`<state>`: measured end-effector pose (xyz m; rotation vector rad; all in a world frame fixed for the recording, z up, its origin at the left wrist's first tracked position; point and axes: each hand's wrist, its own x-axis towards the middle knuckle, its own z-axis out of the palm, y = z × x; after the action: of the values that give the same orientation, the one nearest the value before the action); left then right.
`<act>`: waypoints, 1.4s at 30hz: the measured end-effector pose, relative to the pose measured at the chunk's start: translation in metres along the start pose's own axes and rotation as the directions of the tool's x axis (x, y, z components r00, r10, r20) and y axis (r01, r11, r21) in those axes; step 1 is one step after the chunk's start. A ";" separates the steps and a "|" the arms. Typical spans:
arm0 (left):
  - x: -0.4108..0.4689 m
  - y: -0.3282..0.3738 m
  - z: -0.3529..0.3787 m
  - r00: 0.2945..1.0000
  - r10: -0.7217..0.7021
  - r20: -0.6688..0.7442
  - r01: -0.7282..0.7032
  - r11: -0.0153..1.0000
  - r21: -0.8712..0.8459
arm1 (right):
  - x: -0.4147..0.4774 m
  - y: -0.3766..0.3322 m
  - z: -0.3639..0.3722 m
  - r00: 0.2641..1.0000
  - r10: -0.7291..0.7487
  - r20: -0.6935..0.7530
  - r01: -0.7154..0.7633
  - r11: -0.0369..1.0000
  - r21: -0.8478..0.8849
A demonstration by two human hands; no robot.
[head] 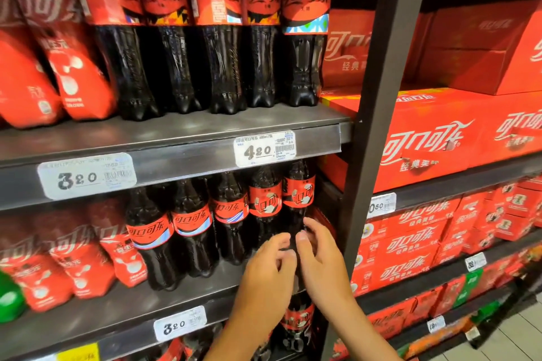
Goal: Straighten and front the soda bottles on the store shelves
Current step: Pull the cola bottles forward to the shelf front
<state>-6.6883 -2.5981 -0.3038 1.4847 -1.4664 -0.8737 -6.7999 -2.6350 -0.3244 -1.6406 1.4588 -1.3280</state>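
1. The bottle [298, 199], with dark soda and a red label, stands upright on the middle shelf [117, 313], just left of the black post [378, 126]. It is the bottle of its row nearest to the post.
2. The right hand [321, 258] is on the side of the bottle toward the post. Its fingers [315, 225] curl round the bottle and the thumb lies on the front, so it holds the bottle.
3. The left hand [264, 275] is on the side away from the post. Its fingers [279, 242] are bent and touch the bottle, but one cannot tell if they grip it.
4. Four other bottles [192, 223] stand in the same row, further left of the post.
5. Right of the post, red boxes [425, 141] are stacked.
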 end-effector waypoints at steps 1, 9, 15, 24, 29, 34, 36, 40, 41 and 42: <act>-0.010 0.011 -0.013 0.998 0.052 -0.020 -0.050 0.995 0.086 | 0.000 -0.010 -0.006 0.999 -0.050 0.007 0.050 0.999 0.004; -0.050 0.115 -0.086 0.843 0.529 -0.095 -0.459 0.800 0.386 | 0.012 -0.124 -0.059 0.905 -0.424 -0.027 0.424 0.903 0.064; -0.017 0.161 -0.124 0.639 0.728 -0.248 -0.630 0.680 0.375 | 0.054 -0.187 -0.073 0.822 -0.547 -0.160 0.560 0.828 0.045; 0.054 0.279 -0.184 0.498 0.865 -0.061 -0.470 0.329 0.819 | 0.135 -0.231 -0.068 0.846 -0.474 -0.243 0.468 0.879 -0.089; 0.081 0.320 -0.195 0.523 0.852 -0.025 -0.355 0.245 0.902 | 0.156 -0.227 -0.062 0.891 -0.372 -0.261 0.385 0.923 0.000; 0.117 0.346 -0.197 0.704 0.710 -0.021 -0.290 0.314 0.904 | 0.164 -0.219 -0.058 0.894 -0.327 -0.306 0.322 0.944 -0.066; 0.131 0.356 -0.194 0.781 0.625 -0.010 -0.258 0.337 0.906 | 0.168 -0.217 -0.057 0.891 -0.323 -0.320 0.306 0.946 -0.103; 0.151 0.373 -0.185 0.869 0.494 0.001 -0.213 0.373 0.903 | 0.172 -0.212 -0.056 0.893 -0.314 -0.321 0.264 0.945 -0.192; 0.155 0.376 -0.182 0.871 0.491 -0.005 -0.216 0.393 0.894 | 0.173 -0.210 -0.055 0.890 -0.324 -0.321 0.268 0.941 -0.209; 0.159 0.379 -0.179 0.870 0.493 -0.010 -0.220 0.406 0.887 | 0.174 -0.209 -0.055 0.891 -0.328 -0.315 0.270 0.939 -0.214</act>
<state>-6.6653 -2.7197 0.1270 1.7395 -2.0296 0.4936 -6.7847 -2.7384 -0.0681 -1.8682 1.5953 -1.7858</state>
